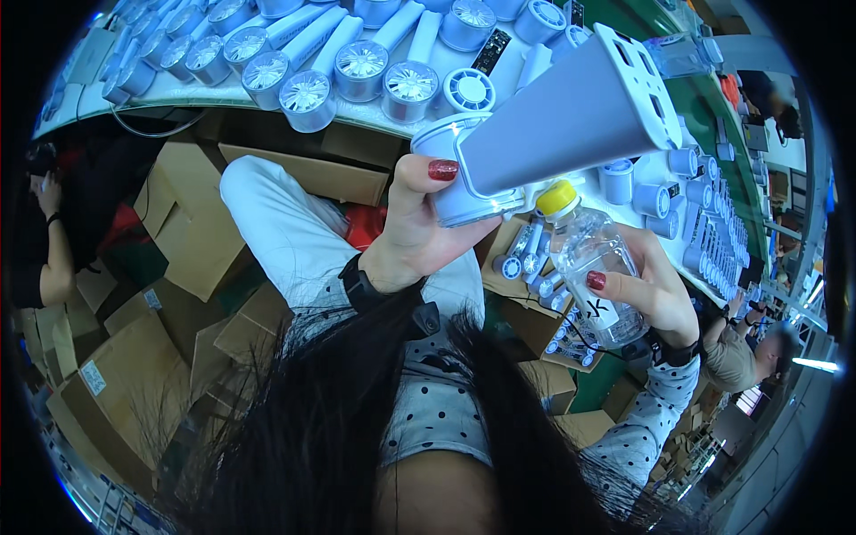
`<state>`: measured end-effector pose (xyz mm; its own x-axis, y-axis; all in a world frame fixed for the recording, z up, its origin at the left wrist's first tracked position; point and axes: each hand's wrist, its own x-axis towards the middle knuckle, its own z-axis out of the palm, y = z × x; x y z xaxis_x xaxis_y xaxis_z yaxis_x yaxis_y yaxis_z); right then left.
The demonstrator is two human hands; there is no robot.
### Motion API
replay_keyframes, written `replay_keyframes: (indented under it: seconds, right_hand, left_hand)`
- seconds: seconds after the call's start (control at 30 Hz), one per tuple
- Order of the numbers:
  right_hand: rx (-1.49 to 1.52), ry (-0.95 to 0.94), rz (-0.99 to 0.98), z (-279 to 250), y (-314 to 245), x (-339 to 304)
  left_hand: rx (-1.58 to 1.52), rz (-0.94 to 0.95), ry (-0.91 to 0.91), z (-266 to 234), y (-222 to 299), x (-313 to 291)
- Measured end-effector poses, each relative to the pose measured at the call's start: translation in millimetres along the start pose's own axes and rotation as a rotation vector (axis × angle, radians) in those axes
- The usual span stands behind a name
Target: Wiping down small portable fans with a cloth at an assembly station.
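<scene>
My left hand (pixel 412 227) grips a pale blue handheld fan (pixel 557 125) by its round, clear-edged head, with the thumb on the near side. The fan's handle tilts up to the right, and its end with small cut-outs faces away from me. In my right hand (pixel 655 290) is a clear plastic squeeze bottle (pixel 588 236), fingers wrapped round its body. Its yellow cap (pixel 556 198) points up and left, close to the fan's head. Whether the bottle's tip touches the fan, I cannot tell. What the bottle contains is hard to make out.
A workbench (pixel 374 116) ahead carries rows of similar fans (pixel 360 62) and a dark circuit board (pixel 492 52). More fan parts (pixel 713 196) line the right side. Below stand a carton of fans (pixel 535 259) and cardboard boxes (pixel 192 218). Other people sit at far left and right.
</scene>
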<state>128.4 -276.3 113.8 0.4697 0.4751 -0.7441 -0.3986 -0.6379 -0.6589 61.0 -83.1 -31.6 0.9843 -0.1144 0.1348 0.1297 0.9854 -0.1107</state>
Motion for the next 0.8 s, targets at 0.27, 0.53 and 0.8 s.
replay_keyframes:
  seconds: [0.27, 0.53, 0.8]
  right_hand:
    - [-0.09, -0.03, 0.066, -3, -2, 0]
    - [-0.05, -0.017, 0.075, 0, -6, 0]
    - [-0.039, 0.02, 0.048, 0, 1, -3]
  left_hand:
    - [0.027, -0.004, 0.026, 0, -1, 1]
    - [0.036, -0.016, 0.076, -1, -1, -2]
    - [0.043, 0.002, 0.088, 7, -2, 1]
